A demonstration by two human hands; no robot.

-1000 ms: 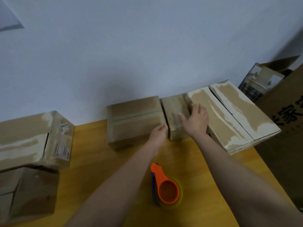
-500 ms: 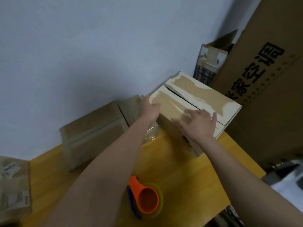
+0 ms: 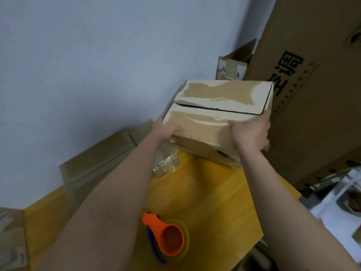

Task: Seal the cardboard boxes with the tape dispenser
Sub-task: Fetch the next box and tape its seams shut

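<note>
Cardboard box [image 3: 218,118]: gripped at both ends between the hands.
Left hand [image 3: 166,132]: grips near corner.
Right hand [image 3: 252,132]: grips other end.
Tape dispenser [image 3: 168,239]: on tabletop [image 3: 205,192], between forearms.

Bare wooden table [image 3: 205,192] lies open between the forearms; the orange tape dispenser [image 3: 166,238] sits at its near end; sealed boxes [image 3: 101,159] line the wall on the left; the tall printed carton [image 3: 312,94] walls off the right; the held cardboard box [image 3: 216,114] blocks the far corner.
</note>
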